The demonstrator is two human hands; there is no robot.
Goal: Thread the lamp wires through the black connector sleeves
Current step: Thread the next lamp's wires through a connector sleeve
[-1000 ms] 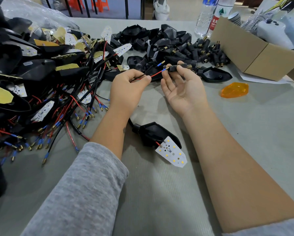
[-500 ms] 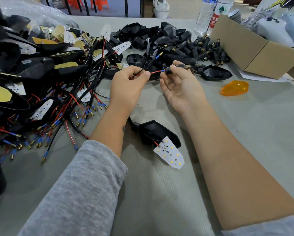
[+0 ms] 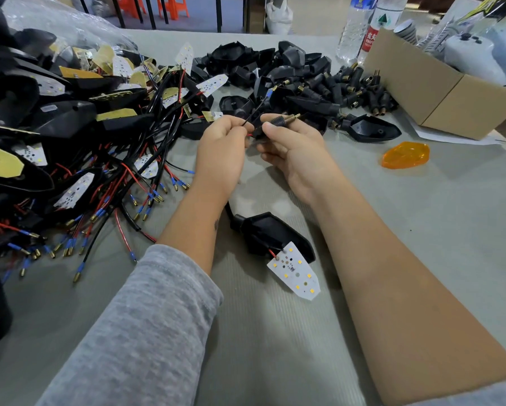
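My right hand (image 3: 287, 150) pinches a black connector sleeve (image 3: 276, 122) with a brass threaded tip pointing right. My left hand (image 3: 221, 150) pinches the lamp's red and black wires (image 3: 250, 118) right at the sleeve's left end; the black wire sticks up, ending in a blue crimp. The two hands almost touch. Below them on the table lies the black lamp housing (image 3: 271, 234) with its white LED board (image 3: 295, 273) hanging out; its cable runs up behind my left wrist.
A big pile of wired lamp housings (image 3: 70, 142) fills the left side. Empty housings and loose black sleeves (image 3: 345, 89) lie at the back. An orange lens (image 3: 405, 155), a cardboard box (image 3: 439, 92) and water bottles (image 3: 360, 27) stand at the right.
The red wire has gone into the sleeve: the visible stretch between my hands shrank and my left hand closed in on my right.
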